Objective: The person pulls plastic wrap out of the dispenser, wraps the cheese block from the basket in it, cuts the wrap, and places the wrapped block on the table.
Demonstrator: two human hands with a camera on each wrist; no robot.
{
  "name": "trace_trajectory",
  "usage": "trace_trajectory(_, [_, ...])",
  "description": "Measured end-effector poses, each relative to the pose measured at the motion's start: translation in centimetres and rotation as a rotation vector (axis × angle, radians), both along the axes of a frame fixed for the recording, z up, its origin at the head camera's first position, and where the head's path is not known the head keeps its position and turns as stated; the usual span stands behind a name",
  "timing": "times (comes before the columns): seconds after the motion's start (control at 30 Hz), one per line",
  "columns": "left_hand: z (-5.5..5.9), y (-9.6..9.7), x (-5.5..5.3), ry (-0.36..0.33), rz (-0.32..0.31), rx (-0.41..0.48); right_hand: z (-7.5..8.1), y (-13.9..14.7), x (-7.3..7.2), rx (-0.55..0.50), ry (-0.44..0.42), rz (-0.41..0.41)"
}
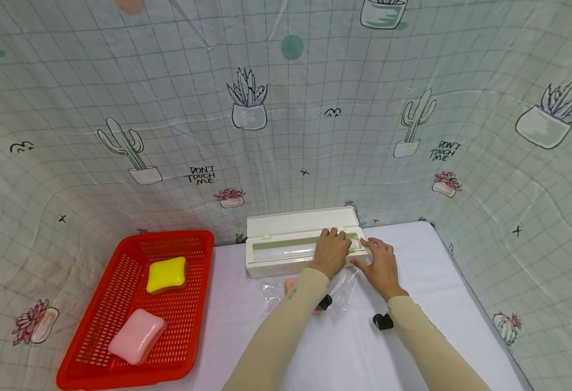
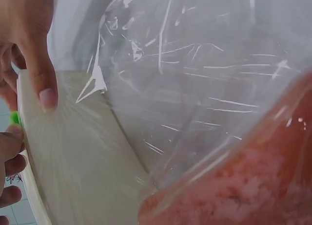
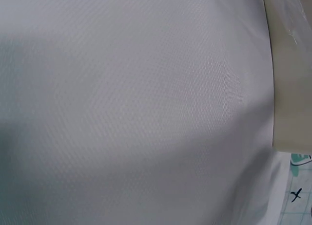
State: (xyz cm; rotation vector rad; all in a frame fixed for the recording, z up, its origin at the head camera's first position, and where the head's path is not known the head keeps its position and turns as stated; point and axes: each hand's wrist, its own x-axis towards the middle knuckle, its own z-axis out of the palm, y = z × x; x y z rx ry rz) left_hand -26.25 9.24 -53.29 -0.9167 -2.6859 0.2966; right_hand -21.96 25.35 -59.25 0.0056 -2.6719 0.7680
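Note:
A white cling film dispenser [image 1: 272, 268] stands at the back of the table with its lid [image 1: 300, 221] raised. My left hand [image 1: 331, 252] reaches over it and pinches the small green slide cutter [image 2: 14, 118] on its front edge, near the right end. My right hand [image 1: 382, 266] grips that right end, its thumb pressed on the front face. Clear cling film [image 1: 347, 287] hangs from the front edge and spreads onto the table. Beneath the film lies a mottled orange-pink block [image 2: 243, 186], partly hidden by my left forearm in the head view.
At the left sits a red plastic basket [image 1: 202, 304] holding a yellow sponge-like block [image 1: 166, 274] and a pink bar [image 1: 138, 335]. A patterned curtain [image 1: 305, 136] rises right behind the dispenser. White cloth covers the table [image 1: 442, 282], whose right edge runs beside the curtain.

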Motion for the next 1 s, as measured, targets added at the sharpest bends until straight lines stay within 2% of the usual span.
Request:
trace_trajectory(0.3, [0.1,-2.0,0.0,0.011,0.014,-0.01,0.2,-0.2,-0.1,-0.019,-0.023,0.007])
trace_trajectory(0.77, [-0.8,-4.3,0.3,0.025,0.007,0.072,0.2,0.0,0.1,-0.028,-0.056,-0.002])
trace_trajectory(1.0, [-1.0,-5.4,0.2,0.027,0.014,0.104,0.3,0.1,0.0,-0.028,-0.039,0.007])
